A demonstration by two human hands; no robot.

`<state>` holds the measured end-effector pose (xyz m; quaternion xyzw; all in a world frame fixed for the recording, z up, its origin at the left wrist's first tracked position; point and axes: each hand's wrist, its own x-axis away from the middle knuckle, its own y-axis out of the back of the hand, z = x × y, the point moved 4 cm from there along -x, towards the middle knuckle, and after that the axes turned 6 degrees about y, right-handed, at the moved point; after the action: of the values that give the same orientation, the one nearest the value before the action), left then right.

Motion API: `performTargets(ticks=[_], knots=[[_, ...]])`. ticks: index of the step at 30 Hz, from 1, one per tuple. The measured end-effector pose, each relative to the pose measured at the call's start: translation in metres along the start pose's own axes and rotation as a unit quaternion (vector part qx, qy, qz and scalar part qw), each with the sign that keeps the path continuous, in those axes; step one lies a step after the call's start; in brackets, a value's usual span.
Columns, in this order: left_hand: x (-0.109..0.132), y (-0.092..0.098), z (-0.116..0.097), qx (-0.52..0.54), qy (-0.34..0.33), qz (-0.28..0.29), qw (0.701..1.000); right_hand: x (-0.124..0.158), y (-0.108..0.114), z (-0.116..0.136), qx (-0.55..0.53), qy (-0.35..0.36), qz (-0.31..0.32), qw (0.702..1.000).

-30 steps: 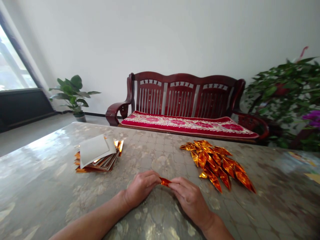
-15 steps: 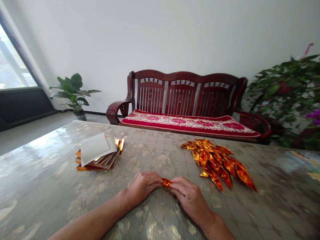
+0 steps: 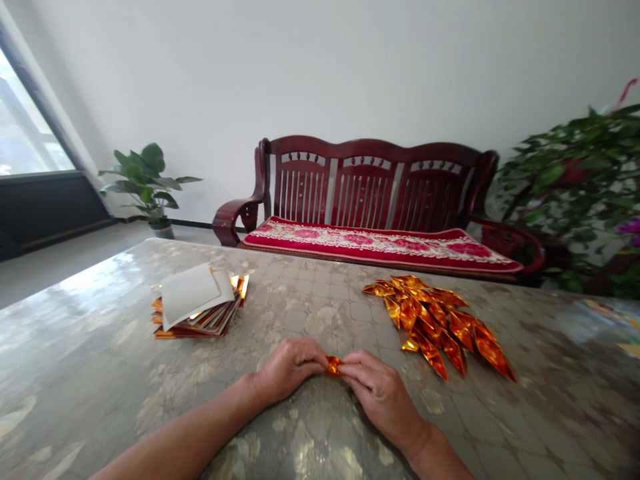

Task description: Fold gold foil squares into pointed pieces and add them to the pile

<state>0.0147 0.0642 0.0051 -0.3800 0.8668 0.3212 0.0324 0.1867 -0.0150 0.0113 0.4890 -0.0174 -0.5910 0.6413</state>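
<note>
left hand (image 3: 290,369) and right hand (image 3: 383,393) are pinching a folded gold foil piece (image 3: 334,365) between them, forearms angling inward | piece is hovering just above the table (image 3: 95,347) | pile of folded foil triangles (image 3: 435,327) is lying right of it | stack of foil squares (image 3: 197,320) is lying left of it

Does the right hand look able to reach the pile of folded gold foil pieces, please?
Probably yes: the right hand lies close to the pile of folded gold foil pieces, with only tabletop between. It is pinching a small foil piece, though, and would need to release it.
</note>
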Motion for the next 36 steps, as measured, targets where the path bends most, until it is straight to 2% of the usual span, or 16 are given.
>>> performTargets(ticks=[6, 16, 25, 31, 36], knots=[[0.0018, -0.0013, -0.0052, -0.002, -0.004, 0.021, 1.0, 0.0017, -0.0032, 0.0005, -0.027, -0.011, 0.017, 0.999], [0.0029, -0.005, -0.0037, 0.015, 0.017, 0.027, 0.999, -0.0013, -0.0021, 0.0006, -0.049, -0.019, 0.011, 0.999], [0.0026, -0.0073, -0.0048, 0.018, 0.02, 0.015, 1.0, -0.0008, -0.0019, 0.0031, -0.053, -0.012, 0.008, 0.998], [0.0021, -0.0082, -0.0051, 0.035, 0.048, 0.006, 0.998, -0.002, -0.0003, 0.0052, -0.058, -0.011, 0.005, 0.998], [0.0031, -0.01, -0.0105, 0.023, 0.031, 0.006, 0.999, -0.003, 0.0002, 0.0091, -0.053, -0.008, 0.002, 0.999]])
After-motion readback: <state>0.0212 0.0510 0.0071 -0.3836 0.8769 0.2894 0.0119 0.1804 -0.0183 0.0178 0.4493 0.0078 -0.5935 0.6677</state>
